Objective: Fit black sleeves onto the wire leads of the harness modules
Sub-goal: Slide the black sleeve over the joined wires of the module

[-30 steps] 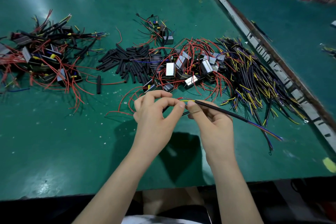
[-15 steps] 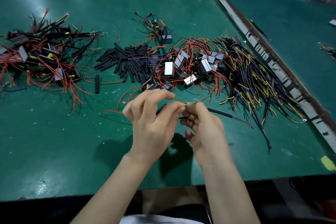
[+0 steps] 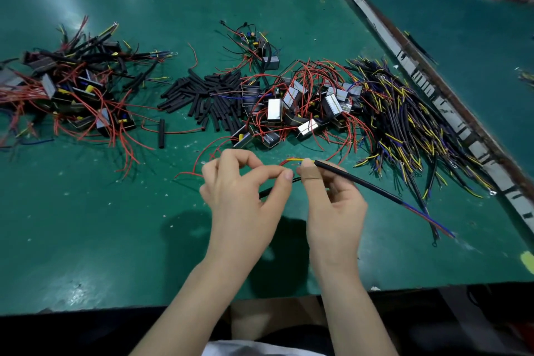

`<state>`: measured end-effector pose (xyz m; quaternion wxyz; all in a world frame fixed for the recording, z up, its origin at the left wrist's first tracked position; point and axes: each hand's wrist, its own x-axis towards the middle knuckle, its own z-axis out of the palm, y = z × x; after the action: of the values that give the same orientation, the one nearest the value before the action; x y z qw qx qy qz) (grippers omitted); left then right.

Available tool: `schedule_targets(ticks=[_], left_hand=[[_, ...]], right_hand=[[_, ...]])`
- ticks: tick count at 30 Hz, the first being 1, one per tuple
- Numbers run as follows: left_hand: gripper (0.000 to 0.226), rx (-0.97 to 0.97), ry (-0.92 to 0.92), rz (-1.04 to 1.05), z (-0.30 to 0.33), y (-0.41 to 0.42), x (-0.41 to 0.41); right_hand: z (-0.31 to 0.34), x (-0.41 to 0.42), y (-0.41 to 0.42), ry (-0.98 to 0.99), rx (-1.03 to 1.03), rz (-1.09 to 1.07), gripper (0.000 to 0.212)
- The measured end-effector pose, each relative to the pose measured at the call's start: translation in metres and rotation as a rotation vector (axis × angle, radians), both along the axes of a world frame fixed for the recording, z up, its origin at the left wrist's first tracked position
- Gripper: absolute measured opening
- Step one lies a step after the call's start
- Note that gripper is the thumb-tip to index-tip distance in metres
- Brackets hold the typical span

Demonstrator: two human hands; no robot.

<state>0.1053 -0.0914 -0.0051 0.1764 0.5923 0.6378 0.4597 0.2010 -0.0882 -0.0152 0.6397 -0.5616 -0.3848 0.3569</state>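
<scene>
My right hand (image 3: 332,208) grips a long black sleeved cable (image 3: 358,182) near its end; yellow, red and blue lead tips (image 3: 294,160) poke out past the taped fingertip, and blue and red wires trail from the far end at the right. My left hand (image 3: 245,191) pinches a thin black piece (image 3: 267,191) between thumb and forefinger, right beside the right fingers. Loose black sleeves (image 3: 208,95) lie heaped in the middle of the green table (image 3: 86,225). Metal-cased harness modules (image 3: 300,107) with red leads are piled behind my hands.
A second heap of modules with red wires and black sleeves (image 3: 72,87) lies at the far left. A bundle of black, yellow and purple cables (image 3: 404,124) spreads at the right, beside a taped strip (image 3: 433,92) joining another table. One lone sleeve (image 3: 161,133) lies apart.
The sleeved cable, drawn in close half a second ago, now sticks out far to the right again. Both hands have parted slightly, and the coloured lead tips show beyond my right fingers.
</scene>
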Motion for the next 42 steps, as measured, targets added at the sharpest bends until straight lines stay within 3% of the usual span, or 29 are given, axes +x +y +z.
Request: schedule_targets(ticks=[4,8,14,20,25,29,33,38,42], left_hand=[[0.011,-0.124,-0.234,-0.067,0.004,0.0,0.0],[0.016,-0.235,-0.484,-0.135,0.012,-0.002,-0.003],[0.021,-0.312,-0.768,-0.257,0.022,-0.001,-0.007],[0.02,-0.354,-0.712,-0.29,0.024,0.002,-0.008],[0.016,-0.368,-0.3,-0.151,0.015,0.003,-0.009],[0.018,-0.357,-0.139,-0.117,0.015,0.007,-0.01],[0.014,-0.287,-0.167,-0.127,0.014,0.007,-0.018],[0.014,-0.31,-0.158,-0.157,0.015,0.005,-0.009],[0.008,-0.334,-0.335,-0.171,0.016,0.006,-0.004]], right_hand=[[-0.006,-0.002,-0.005,-0.291,0.144,-0.084,0.009],[-0.013,0.002,-0.005,-0.64,0.456,-0.132,0.005],[-0.021,0.006,-0.003,-0.754,0.539,-0.176,0.012],[-0.022,0.003,-0.003,-0.749,0.495,-0.2,0.013],[-0.023,0.004,-0.004,-0.723,0.449,-0.206,0.012],[-0.021,0.005,-0.002,-0.63,0.417,-0.225,0.008],[-0.018,0.013,0.002,-0.611,0.378,-0.242,0.021],[-0.017,0.009,0.002,-0.596,0.407,-0.181,0.006],[-0.019,0.012,0.001,-0.671,0.45,-0.141,0.016]])
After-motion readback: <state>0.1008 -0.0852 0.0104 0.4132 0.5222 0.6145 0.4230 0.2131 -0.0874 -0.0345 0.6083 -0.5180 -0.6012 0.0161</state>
